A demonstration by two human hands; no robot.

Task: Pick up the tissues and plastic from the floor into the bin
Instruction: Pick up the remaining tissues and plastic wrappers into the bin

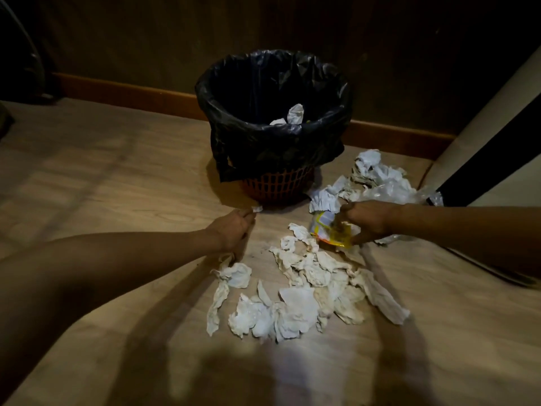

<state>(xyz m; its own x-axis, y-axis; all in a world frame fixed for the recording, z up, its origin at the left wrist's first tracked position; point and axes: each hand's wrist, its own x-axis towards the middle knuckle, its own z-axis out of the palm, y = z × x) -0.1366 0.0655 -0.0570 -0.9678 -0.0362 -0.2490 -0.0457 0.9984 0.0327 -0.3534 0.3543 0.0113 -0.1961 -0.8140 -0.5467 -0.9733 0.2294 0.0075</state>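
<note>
The person's left hand (234, 230) pinches a tiny white tissue scrap (257, 209) in its fingers, right by the orange mesh bin with a black bag liner (273, 118), so the lift is short. The right hand (369, 219) has its fingers closed on a yellow and white plastic wrapper (330, 230). Many crumpled white tissues (304, 294) lie on the wooden floor (117, 177) near the bin. Using 2 hands saves trips.

Light: dim room, 1 bright spot on the floor (292, 361) near the cam.
Dark parts: wall (146, 39) & corners almost black.
Shadows: long dark stripes spread out from both arms.
Glare: tissues (295, 312) glow white.
Blur: soft, grainy pic.
Edges: lines bend at the sides.
</note>
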